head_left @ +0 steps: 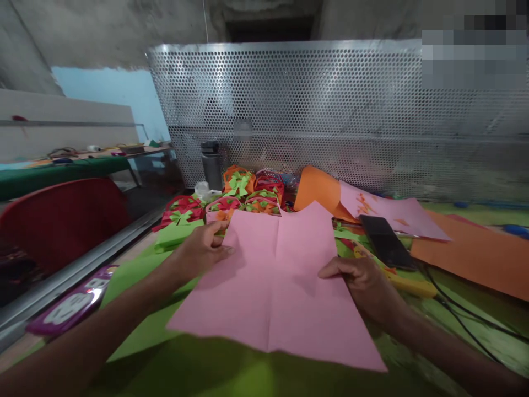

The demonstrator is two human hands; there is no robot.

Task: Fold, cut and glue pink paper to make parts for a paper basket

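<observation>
A sheet of pink paper (pixel 248 292) with a crease down its middle is held up in front of me, tilted over the green-covered table. At its left edge my left hand (pixel 204 245) grips it, thumb on the near face and fingers behind. My right hand (pixel 361 281) pinches the right edge, its thumb lying on the paper and the other fingers mostly hidden behind. Beyond the sheet sit several small paper bags (pixel 239 182) in orange, red and green with bows. A yellow glue gun (pixel 413 285) with a cord lies just right of my right hand.
A black phone (pixel 386 242) rests beside pink paper with orange cutouts (pixel 392 212). Orange sheets (pixel 475 253) lie at right. A dark bottle (pixel 212 165) stands before the perforated metal panel (pixel 309 105). At left are a purple case (pixel 72 303), green paper (pixel 136 292) and a red chair (pixel 66 220).
</observation>
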